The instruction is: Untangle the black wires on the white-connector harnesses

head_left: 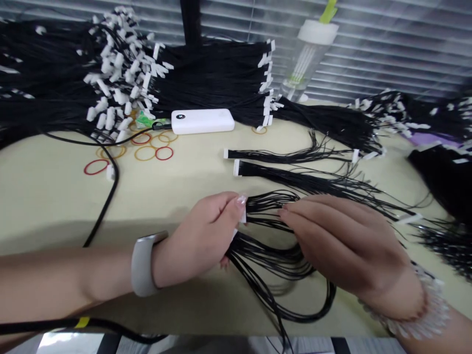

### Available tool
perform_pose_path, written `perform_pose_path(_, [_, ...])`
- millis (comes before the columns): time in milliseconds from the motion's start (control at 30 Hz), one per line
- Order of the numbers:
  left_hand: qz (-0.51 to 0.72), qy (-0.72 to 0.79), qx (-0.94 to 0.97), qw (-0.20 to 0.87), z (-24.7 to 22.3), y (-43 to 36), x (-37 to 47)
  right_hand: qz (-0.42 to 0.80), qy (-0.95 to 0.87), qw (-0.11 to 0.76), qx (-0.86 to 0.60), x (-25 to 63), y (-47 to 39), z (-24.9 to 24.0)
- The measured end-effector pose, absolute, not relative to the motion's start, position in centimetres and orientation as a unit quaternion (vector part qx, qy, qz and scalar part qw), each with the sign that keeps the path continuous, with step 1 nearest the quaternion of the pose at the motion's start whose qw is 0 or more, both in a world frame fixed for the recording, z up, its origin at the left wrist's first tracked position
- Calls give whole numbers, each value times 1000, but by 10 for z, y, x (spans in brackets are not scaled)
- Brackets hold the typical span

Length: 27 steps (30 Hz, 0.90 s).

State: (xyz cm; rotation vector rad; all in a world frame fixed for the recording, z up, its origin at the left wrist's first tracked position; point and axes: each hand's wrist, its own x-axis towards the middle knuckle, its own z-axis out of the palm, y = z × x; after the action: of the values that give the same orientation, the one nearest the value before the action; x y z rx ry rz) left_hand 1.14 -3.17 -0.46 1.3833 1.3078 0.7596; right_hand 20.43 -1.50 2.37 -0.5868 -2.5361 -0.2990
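Observation:
My left hand (pixel 206 231) is closed on the connector end of a black wire harness (pixel 273 260), near the front of the table. A white connector (pixel 243 215) shows beside its thumb. From there the thin black wires run to the right and loop down towards the table edge. My right hand (pixel 342 241) curls over the wires on the right, its fingertips closed on several of them; its palm side is hidden. Just behind my hands lie two more wire bundles, one (pixel 280 177) with a wide white connector and a thinner one (pixel 273 156).
A white power bank (pixel 202 121) with a black cable lies farther back, near red and yellow rubber bands (pixel 145 153). Piles of black wires with white connectors (pixel 210 73) line the back. A clear bottle (pixel 308 59) stands by the blinds. More wires (pixel 442 182) lie right.

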Motion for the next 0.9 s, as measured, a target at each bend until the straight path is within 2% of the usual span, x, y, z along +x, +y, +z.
perform_pose_path(233, [303, 538, 588, 522, -1, -31, 11, -94, -931, 261, -236, 202, -16, 14])
perform_pose_path(533, [287, 538, 663, 434, 4, -34, 14, -64, -935, 264, -226, 196, -19, 7])
perform_pose_path(900, [285, 530, 673, 431, 6, -38, 15, -41, -940, 253, -227, 197, -17, 2])
